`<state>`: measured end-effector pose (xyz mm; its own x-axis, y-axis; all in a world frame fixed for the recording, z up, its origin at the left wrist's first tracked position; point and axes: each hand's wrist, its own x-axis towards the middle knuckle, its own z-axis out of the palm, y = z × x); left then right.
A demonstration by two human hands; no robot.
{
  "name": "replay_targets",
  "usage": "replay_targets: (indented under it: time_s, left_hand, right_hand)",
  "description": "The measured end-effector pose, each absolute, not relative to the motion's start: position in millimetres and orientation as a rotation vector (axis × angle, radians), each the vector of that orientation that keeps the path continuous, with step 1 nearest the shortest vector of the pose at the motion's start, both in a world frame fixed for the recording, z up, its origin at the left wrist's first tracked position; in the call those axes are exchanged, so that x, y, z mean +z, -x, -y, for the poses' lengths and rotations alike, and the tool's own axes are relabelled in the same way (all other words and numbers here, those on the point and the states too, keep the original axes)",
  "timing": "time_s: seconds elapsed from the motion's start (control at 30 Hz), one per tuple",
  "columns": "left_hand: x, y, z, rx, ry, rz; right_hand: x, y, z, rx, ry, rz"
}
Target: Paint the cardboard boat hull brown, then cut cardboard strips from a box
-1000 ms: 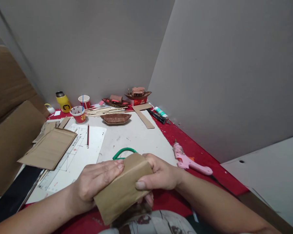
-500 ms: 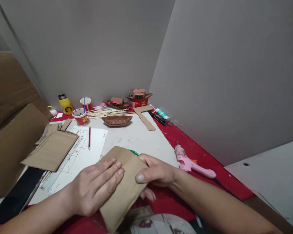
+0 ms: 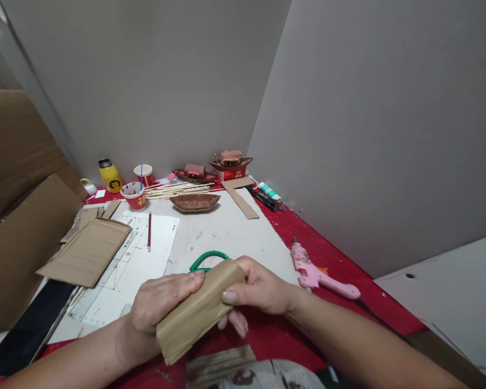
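Note:
Both hands hold a curved piece of brown cardboard [image 3: 198,310] above the front of the table. My left hand [image 3: 160,302] lies over its left and far side, fingers closed on it and partly hidden. My right hand [image 3: 259,286] pinches the right end, thumb on top and the other fingers beneath. Just behind the cardboard, green scissor-like handles [image 3: 209,254] show; the rest is covered. A small brown model boat hull [image 3: 195,202] rests farther back on the white board [image 3: 227,237].
A pink glue gun [image 3: 319,275] lies on the red cloth at right. To the left are cardboard sheets [image 3: 87,251], a pencil [image 3: 149,232] and a ruler [image 3: 113,270] on a drawing. Paper cups [image 3: 134,197], a yellow bottle [image 3: 110,175], thin sticks [image 3: 174,189] and two model boats [image 3: 230,159] stand behind.
The cardboard has gone from nearly flat to a rounded bend between my hands. The green handles behind it are now more exposed.

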<state>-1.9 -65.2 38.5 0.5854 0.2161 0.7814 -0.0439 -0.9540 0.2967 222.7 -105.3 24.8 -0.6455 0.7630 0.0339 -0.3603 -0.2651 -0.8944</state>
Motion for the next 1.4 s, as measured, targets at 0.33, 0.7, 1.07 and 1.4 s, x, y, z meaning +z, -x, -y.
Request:
replay_targets:
  time_s: [0.33, 0.7, 1.07, 1.4]
  left_hand:
    - [34.7, 13.1, 51.3, 1.072, -3.222, -0.045]
    - [22.1, -1.2, 62.9, 1.166, -2.802, -0.088]
    - [34.8, 12.8, 55.2, 1.155, -3.007, 0.001]
    - [49.2, 17.4, 53.8, 1.169, -3.233, 0.204]
  right_hand:
    - [3.8, -197.0, 117.5, 1.923, 0.706, 1.075]
    - [12.4, -199.9, 117.7, 1.895, 0.754, 1.241]
    - [25.5, -214.4, 115.4, 1.974, 0.592, 1.374]
    - [32.3, -228.2, 112.2, 2.123, 0.568, 1.278]
